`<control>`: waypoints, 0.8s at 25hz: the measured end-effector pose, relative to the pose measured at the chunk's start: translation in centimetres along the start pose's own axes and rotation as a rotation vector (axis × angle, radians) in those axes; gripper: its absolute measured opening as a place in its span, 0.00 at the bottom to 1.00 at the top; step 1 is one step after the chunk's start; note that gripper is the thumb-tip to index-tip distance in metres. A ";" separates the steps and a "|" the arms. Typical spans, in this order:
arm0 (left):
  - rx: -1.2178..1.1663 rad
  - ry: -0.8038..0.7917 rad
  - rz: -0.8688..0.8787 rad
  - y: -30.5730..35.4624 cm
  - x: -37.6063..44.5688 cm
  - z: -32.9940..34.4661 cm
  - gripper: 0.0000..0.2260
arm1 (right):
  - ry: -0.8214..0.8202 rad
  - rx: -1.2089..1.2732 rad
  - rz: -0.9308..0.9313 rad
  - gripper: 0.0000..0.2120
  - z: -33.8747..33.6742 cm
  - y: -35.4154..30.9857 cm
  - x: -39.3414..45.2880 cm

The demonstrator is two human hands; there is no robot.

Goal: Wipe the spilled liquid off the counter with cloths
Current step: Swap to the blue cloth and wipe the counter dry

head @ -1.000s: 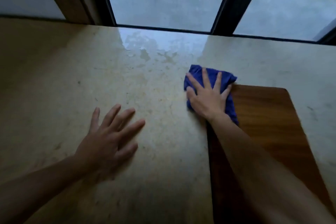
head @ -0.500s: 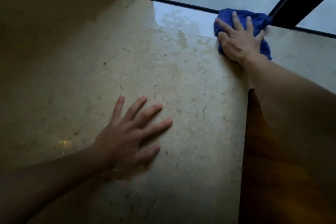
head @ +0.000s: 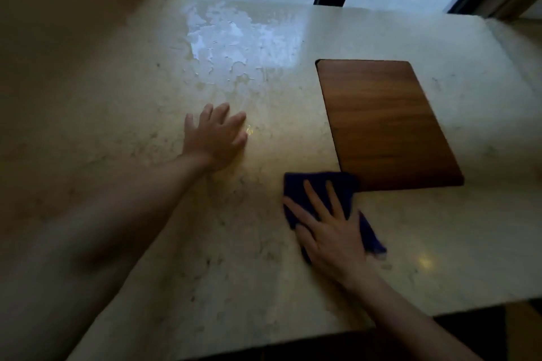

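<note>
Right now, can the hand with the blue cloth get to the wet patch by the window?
Probably yes. The right hand presses the blue cloth near the counter's front edge, and bare counter runs up to the wet patch. The wooden board lies off to the right.

Right hand presses flat on the crumpled dark-blue cloth, lower centre, touching the brown wooden board's near corner. Left hand lies splayed on the beige marble counter; glistening spilled liquid upper centre.

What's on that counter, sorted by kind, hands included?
Hands: 2, left hand flat on the counter, right hand on the cloth
Blue cloth: 1
Wooden board: 1
Wet patch: 1
Total: 5
</note>
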State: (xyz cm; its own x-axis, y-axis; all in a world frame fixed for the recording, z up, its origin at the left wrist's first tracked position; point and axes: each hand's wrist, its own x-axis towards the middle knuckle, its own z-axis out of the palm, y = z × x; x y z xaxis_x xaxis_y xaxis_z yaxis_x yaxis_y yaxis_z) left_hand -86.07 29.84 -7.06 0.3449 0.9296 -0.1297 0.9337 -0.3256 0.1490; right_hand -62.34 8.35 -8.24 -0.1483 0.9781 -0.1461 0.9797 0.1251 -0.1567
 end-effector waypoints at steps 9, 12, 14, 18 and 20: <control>0.015 0.013 -0.101 -8.5 -3.7 -1.7 0.26 | -0.029 -0.086 0.148 0.25 2.7 -8.3 -10.6; 0.027 -0.004 -0.126 -13.1 -2.5 -2.0 0.29 | -0.044 -0.047 0.119 0.25 2.0 -9.2 -4.9; 0.038 -0.018 -0.129 -15.4 -1.7 -2.1 0.34 | 0.015 -0.006 0.140 0.25 1.5 -8.6 1.7; 0.035 0.017 -0.104 -16.1 -2.1 -1.4 0.33 | 0.107 0.025 0.202 0.25 -1.5 -5.2 18.8; 0.022 0.012 -0.099 -15.9 -1.9 -1.1 0.32 | 0.077 0.073 0.254 0.24 -3.8 -2.8 28.4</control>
State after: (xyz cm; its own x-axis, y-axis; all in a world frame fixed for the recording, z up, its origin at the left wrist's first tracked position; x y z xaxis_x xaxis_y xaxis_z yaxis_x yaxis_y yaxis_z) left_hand -101.67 33.42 -8.06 0.2502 0.9594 -0.1305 0.9650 -0.2361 0.1142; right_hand -68.77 36.39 -8.20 0.1142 0.9868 -0.1150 0.9714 -0.1352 -0.1953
